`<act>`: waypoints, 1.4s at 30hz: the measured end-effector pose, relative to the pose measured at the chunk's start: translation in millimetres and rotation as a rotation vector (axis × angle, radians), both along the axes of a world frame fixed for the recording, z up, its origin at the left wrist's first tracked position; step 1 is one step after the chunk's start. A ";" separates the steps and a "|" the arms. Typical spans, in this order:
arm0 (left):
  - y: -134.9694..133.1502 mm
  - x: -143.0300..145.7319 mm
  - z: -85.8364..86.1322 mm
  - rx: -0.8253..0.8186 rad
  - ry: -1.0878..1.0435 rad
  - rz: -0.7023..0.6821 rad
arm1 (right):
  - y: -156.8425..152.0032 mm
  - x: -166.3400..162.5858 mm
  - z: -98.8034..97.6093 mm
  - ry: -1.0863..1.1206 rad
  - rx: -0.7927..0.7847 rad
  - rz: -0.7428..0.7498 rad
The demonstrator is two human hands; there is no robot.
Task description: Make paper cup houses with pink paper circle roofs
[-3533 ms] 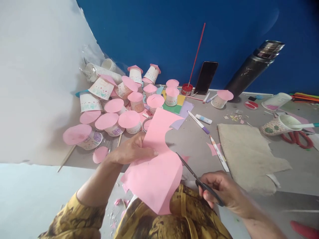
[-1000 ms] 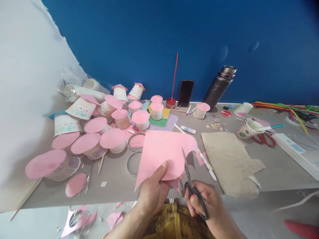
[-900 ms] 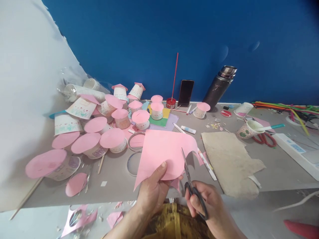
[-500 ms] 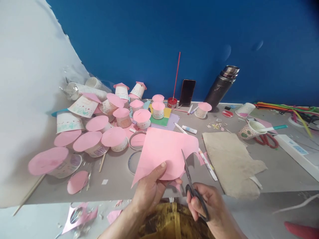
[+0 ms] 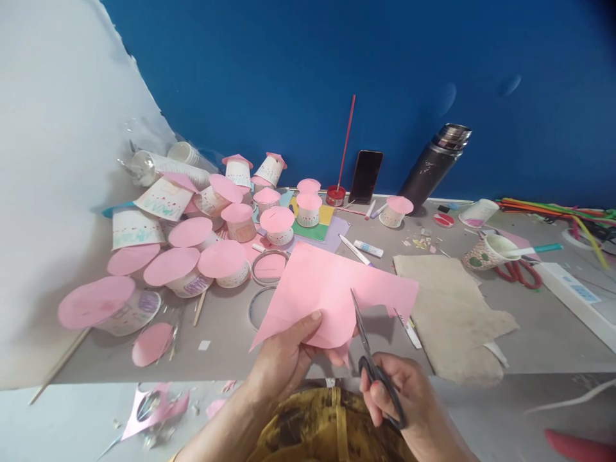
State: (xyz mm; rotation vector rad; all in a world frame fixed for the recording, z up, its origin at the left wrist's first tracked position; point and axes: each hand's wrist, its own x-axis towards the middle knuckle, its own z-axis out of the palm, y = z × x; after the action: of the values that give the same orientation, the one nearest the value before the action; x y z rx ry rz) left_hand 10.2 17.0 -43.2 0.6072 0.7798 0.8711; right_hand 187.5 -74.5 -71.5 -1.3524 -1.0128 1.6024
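My left hand [image 5: 293, 346] pinches the lower edge of a pink paper sheet [image 5: 322, 289], thumb on top and fingers beneath. A curved cut runs into the sheet from its right side, and a strip of it sticks out to the right. In my right hand [image 5: 399, 391] is a pair of scissors [image 5: 366, 346], my fingers in the black handles. Their blades meet the paper at the inner end of the cut and look nearly closed. Beyond the sheet's left edge lie two grey tape rings [image 5: 255, 308], partly covered by the paper.
Many paper cups with pink discs [image 5: 224, 260] crowd the left side. A loose pink disc [image 5: 152, 344] lies near the front edge. To the right are a beige cloth [image 5: 447, 314], a patterned cup [image 5: 484, 250], red-handled scissors [image 5: 522, 273] and a power strip [image 5: 577, 289]. A dark flask [image 5: 436, 167] leans on the wall.
The cut in the pink sheet has lengthened, and its right strip has swung out farther right. My left hand has tilted the sheet slightly; the scissors stay in nearly the same place.
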 end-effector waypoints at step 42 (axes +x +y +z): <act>8.4 -17.7 5.9 0.034 0.040 -0.197 | -5.8 4.4 3.0 0.025 -0.023 0.077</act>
State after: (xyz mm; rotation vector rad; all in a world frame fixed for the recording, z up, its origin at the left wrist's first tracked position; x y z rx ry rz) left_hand -7.5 25.4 -37.3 0.7206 0.7291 0.6946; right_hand 191.9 -80.4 -68.5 -1.3201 -1.0454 1.6887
